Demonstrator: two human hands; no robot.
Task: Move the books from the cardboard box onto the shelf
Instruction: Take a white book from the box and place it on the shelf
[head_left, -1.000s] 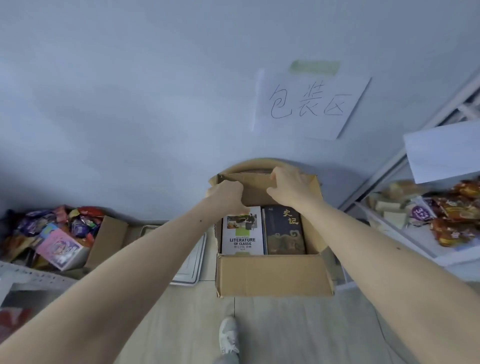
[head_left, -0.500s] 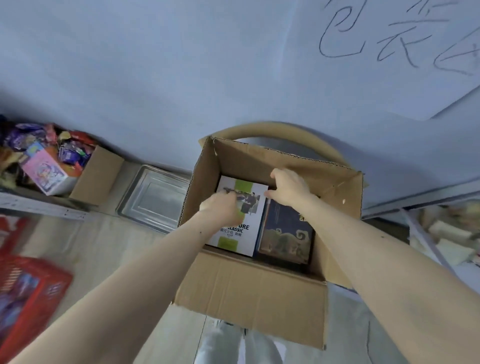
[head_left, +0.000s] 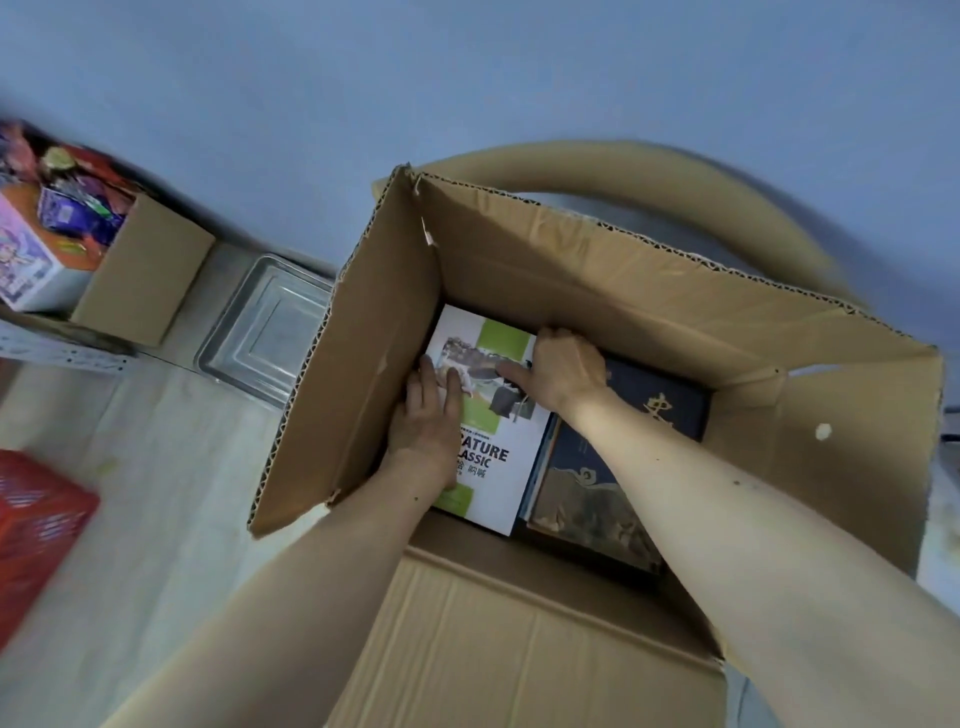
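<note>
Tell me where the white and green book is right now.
The white and green book lies flat in the open cardboard box, left side, beside the dark book, under both hands.

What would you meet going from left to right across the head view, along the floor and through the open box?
Red plastic basket → small cardboard box of snack packets → clear plastic tray → left hand → white and green book → right hand → dark blue book.
</note>
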